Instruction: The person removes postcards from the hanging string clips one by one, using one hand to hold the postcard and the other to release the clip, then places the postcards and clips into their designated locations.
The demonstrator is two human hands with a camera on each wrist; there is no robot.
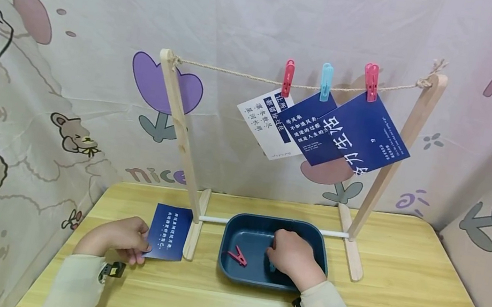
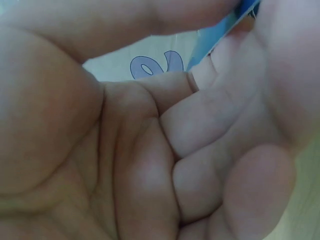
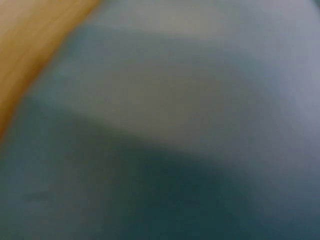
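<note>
My left hand (image 1: 126, 238) pinches the lower left edge of a dark blue card (image 1: 168, 233) with white writing, held just above the table at left. In the left wrist view, curled fingers (image 2: 210, 110) and a sliver of the card (image 2: 212, 40) show. My right hand (image 1: 291, 256) reaches into a dark blue plastic basin (image 1: 225, 275), fingers curled around a blue clothespin (image 1: 272, 267), mostly hidden beneath them. A red clothespin (image 1: 238, 256) lies in the basin, left of that hand. The right wrist view is blurred and shows only the basin wall (image 3: 165, 90) and some table.
Behind the basin stands a wooden frame (image 1: 183, 146) with a twine line (image 1: 230, 71). Red (image 1: 288, 78) and light blue (image 1: 326, 81) clothespins and another red clothespin (image 1: 371, 82) hold a white card (image 1: 263, 124) and two blue cards (image 1: 371, 136) on it.
</note>
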